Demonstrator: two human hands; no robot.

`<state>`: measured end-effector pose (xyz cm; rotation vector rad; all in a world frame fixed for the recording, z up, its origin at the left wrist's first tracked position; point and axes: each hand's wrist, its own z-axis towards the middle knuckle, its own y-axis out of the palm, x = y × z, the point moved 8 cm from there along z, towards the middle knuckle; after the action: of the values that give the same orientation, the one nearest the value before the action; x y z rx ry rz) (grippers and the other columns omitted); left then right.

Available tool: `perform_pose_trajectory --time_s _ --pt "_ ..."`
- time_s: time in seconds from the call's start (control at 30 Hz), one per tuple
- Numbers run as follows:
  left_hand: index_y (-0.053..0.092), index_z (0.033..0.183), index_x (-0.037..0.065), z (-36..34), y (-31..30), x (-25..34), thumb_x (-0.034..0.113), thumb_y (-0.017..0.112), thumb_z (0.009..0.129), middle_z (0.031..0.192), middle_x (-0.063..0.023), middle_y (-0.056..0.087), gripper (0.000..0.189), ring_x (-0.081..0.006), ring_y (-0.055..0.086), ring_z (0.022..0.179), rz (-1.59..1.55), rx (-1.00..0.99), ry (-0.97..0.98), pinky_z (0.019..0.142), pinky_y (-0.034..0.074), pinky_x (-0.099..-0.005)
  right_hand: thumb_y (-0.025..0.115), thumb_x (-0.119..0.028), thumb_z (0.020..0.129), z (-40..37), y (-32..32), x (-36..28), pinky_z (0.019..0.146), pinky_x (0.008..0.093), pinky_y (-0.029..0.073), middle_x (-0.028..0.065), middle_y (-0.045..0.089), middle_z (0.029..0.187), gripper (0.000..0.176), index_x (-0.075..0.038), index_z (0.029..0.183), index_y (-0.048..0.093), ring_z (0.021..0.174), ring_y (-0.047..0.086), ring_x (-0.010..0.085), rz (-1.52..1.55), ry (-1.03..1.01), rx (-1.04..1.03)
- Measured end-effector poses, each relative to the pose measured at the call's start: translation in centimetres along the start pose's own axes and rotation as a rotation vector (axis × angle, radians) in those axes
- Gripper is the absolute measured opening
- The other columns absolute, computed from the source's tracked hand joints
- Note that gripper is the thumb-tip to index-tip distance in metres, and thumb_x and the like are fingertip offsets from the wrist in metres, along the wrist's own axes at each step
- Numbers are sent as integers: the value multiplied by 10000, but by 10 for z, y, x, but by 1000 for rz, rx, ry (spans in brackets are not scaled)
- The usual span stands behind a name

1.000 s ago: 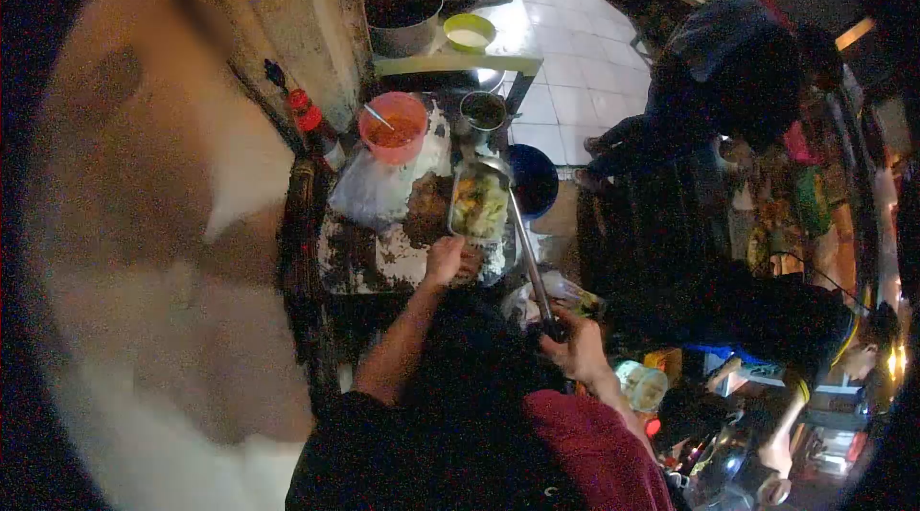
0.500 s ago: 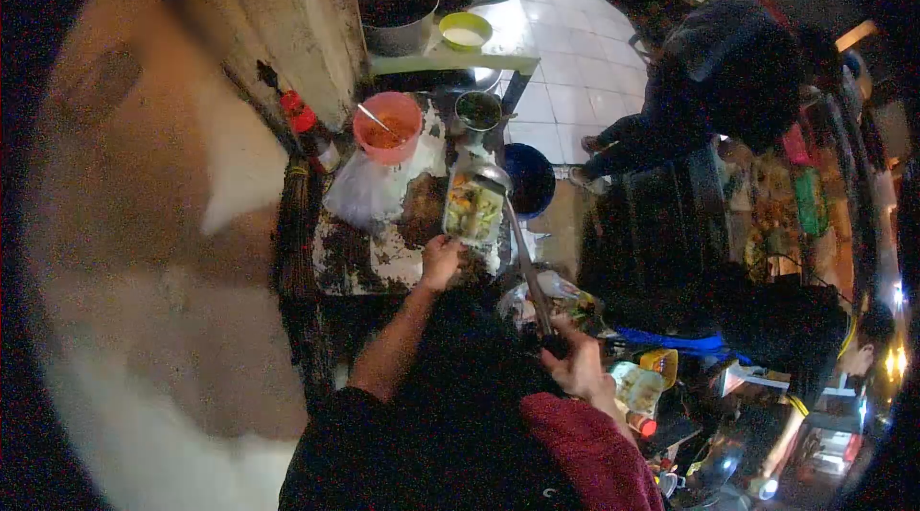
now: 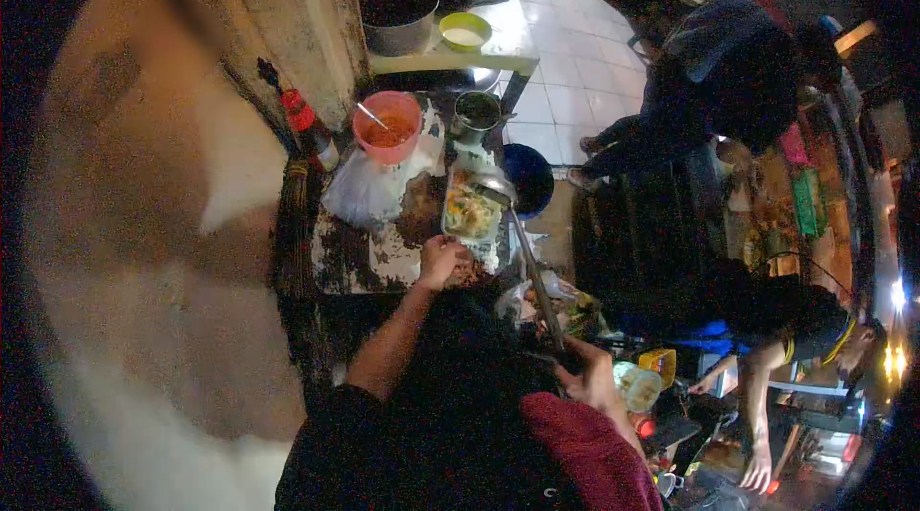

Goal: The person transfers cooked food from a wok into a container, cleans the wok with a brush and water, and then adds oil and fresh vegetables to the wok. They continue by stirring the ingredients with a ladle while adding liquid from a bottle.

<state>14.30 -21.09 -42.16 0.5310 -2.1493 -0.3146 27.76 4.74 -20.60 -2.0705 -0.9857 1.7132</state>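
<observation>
L hand [image 3: 443,262] curled at near rim of food tray [image 3: 446,214], prob. steadying, grip unclear | R hand [image 3: 589,377] closed on ladle [image 3: 537,286], head over tray's far end, prob. so drips fall in | tray R side of table [image 3: 398,257], pink tub [image 3: 388,157] far-L

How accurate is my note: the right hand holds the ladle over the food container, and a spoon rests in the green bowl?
The bowl is wrong: the spoon rests in the pink tub, as the head view shows. The right hand does hold the ladle over the food container.
</observation>
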Motion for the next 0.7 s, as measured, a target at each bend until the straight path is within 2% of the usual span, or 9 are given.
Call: perform_pose_trajectory --time_s 0.07,0.13,0.23,0.27,0.33,0.53,0.63,0.7 --pt "476 950 -32 8 -1 -6 43 533 799 813 -153 588 178 -274 630 631 -25 -17 30 488 531 -340 668 -87 692 -1 1 2 817 325 470 169 620 1024 443 -1 1113 559 923 610 220 29 -6 0" --pt "471 940 -42 16 -4 -12 16 532 792 811 -158 582 170 -282 626 636 -52 -31 62 510 543 -356 680 -112 685 -2 2 -11 814 325 472 177 619 1018 474 3 1127 552 922 612 241 -37 89 -89" --pt "460 924 -56 18 -8 -19 -21 535 775 806 -153 582 170 -277 621 627 -112 -3 29 529 551 -376 682 -159 690 -12 -1 -2 811 327 476 182 616 1017 488 -12 1136 550 924 612 261 50 26 -91" --pt "465 931 -55 17 -7 -14 -19 526 784 821 -159 586 163 -278 622 631 -118 -17 84 532 550 -372 682 -159 690 -13 -3 -6 811 327 476 182 616 1017 488 -12 1136 550 924 612 261 49 26 -93" --pt "470 938 -54 15 -6 -8 -17 517 793 835 -164 590 157 -279 624 635 -124 -33 139 535 550 -368 678 -205 697 -15 -11 -19 808 334 480 183 615 1015 492 -32 1140 553 924 610 280 -96 15 -90" --pt "425 1021 -56 20 -13 -19 59 517 842 872 -176 603 231 -278 634 652 -76 -33 33 522 538 -359 679 -204 682 -14 0 -16 807 356 477 179 616 1013 483 -43 1124 563 919 606 303 -118 -10 -105" --pt "388 1066 -66 42 -23 -42 74 543 837 866 -175 605 309 -285 635 648 -182 -152 -25 509 529 -350 679 -195 676 -9 4 -21 798 369 476 177 618 1004 465 -42 1102 573 913 605 314 -194 75 -37" --pt "388 1097 -71 53 -26 -59 68 552 829 872 -178 602 343 -287 635 664 -278 -259 -129 519 530 -346 679 -196 676 -1 19 0 791 374 476 177 618 1001 465 -42 1102 571 911 604 318 -129 68 -7"
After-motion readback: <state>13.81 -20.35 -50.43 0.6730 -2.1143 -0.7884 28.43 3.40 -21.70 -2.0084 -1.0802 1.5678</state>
